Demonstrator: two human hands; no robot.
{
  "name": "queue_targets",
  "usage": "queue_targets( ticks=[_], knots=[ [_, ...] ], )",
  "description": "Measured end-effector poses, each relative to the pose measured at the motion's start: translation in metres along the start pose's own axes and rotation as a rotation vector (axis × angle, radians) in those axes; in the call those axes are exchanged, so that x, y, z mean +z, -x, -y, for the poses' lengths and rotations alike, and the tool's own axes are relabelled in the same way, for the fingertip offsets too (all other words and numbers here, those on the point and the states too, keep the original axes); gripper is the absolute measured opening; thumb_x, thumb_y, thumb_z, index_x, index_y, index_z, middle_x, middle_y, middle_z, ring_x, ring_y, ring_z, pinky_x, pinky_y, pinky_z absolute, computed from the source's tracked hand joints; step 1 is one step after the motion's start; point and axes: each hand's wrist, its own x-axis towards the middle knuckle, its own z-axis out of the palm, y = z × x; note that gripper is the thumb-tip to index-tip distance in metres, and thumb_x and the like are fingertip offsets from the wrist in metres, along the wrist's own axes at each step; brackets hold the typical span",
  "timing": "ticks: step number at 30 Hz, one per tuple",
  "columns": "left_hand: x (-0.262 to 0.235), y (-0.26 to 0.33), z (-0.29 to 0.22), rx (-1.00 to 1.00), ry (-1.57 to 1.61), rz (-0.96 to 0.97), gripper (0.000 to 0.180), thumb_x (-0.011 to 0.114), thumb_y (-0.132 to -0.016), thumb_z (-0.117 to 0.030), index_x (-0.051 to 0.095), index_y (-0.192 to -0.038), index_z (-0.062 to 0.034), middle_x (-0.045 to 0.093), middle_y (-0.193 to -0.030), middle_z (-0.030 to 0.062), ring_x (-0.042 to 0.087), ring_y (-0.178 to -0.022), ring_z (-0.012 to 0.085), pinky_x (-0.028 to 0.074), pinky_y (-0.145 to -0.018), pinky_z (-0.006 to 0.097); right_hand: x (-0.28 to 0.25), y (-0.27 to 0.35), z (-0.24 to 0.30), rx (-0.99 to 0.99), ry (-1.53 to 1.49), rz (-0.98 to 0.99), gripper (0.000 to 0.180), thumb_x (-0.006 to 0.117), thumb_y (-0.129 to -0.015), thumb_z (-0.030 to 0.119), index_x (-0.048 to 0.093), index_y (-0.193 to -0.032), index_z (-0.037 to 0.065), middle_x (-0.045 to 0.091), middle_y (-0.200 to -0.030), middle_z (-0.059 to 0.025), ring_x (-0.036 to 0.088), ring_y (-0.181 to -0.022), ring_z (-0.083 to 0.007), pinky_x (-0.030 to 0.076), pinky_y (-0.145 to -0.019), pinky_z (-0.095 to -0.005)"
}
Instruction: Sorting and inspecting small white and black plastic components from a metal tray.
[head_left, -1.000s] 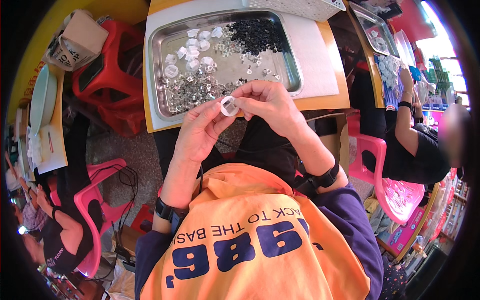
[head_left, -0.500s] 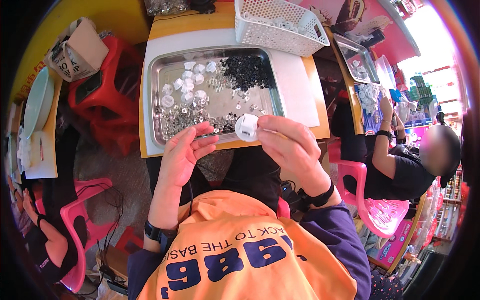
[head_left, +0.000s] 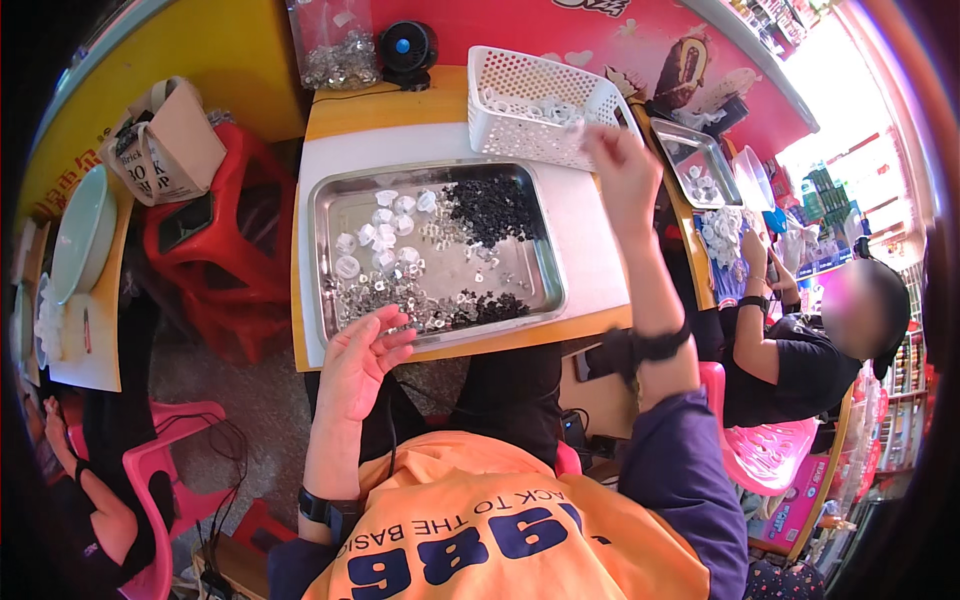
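Observation:
My right hand (head_left: 625, 175) is stretched out to the near right side of a white perforated basket (head_left: 520, 133), fingertips pinched together. A blurred white plastic piece (head_left: 574, 140) shows at those fingertips, against the basket wall. Several white pieces lie inside the basket. My left hand (head_left: 368, 355) hovers at the near left edge of a metal tray (head_left: 553, 275), its fingers loosely bent and apart, with nothing in them. In the tray are white round caps (head_left: 380, 237), a heap of small black parts (head_left: 492, 210) and many small clear and metallic bits (head_left: 385, 300).
The tray rests on a white board (head_left: 590, 245) on a wooden table. Behind stand a small black fan (head_left: 408, 50) and a clear bag of metallic parts (head_left: 340, 60). Red stools (head_left: 225, 250) are at left. A person (head_left: 790, 345) works at another table on the right.
My right hand has gone from in front of the tray up and right to the basket with the white piece. My left hand has hardly moved. The view has tilted upward.

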Motion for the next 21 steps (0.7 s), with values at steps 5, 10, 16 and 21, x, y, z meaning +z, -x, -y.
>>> queue_targets(
  ticks=[5, 10, 16, 21],
  knots=[
    [-0.004, 0.002, -0.014, 0.053, 0.036, -0.007, 0.032, 0.048, -0.094, -0.016, 0.052, -0.118, 0.0051, 0.061, -0.106, 0.0152, 0.063, -0.094, 0.0250, 0.056, -0.077, 0.032, 0.011, -0.075, -0.109, -0.013, 0.403, 0.038, 0.018, 0.062, -0.080, 0.018, 0.067, -0.094, 0.007, 0.066, -0.082, -0.0130, 0.065, -0.075, -0.0270, 0.049, -0.070, -0.0348],
    [-0.016, 0.004, -0.022, 0.084, 0.025, -0.074, 0.032, 0.048, -0.093, -0.015, 0.052, -0.118, 0.0053, 0.061, -0.106, 0.0149, 0.063, -0.094, 0.0244, 0.056, -0.077, 0.031, 0.059, -0.043, -0.054, -0.202, 0.148, -0.008, 0.020, 0.064, -0.078, 0.015, 0.066, -0.096, 0.006, 0.065, -0.091, -0.0139, 0.063, -0.081, -0.0273, 0.049, -0.075, -0.0353],
    [-0.007, 0.001, -0.024, 0.066, 0.036, -0.071, 0.031, 0.049, -0.093, -0.014, 0.052, -0.117, 0.0055, 0.062, -0.105, 0.0150, 0.064, -0.093, 0.0240, 0.056, -0.077, 0.031, 0.132, 0.035, -0.001, -0.392, 0.013, 0.554, 0.030, 0.070, -0.070, 0.021, 0.066, -0.095, 0.004, 0.063, -0.093, -0.0131, 0.059, -0.091, -0.0298, 0.046, -0.082, -0.0383],
    [-0.003, 0.002, -0.018, 0.043, 0.026, -0.075, 0.031, 0.049, -0.093, -0.013, 0.052, -0.118, 0.0054, 0.062, -0.105, 0.0151, 0.064, -0.092, 0.0243, 0.056, -0.077, 0.032, 0.149, 0.051, -0.013, -0.298, 0.100, 0.607, 0.025, 0.069, -0.071, 0.020, 0.067, -0.091, 0.004, 0.062, -0.090, -0.0122, 0.058, -0.091, -0.0289, 0.046, -0.081, -0.0376]
  ],
)
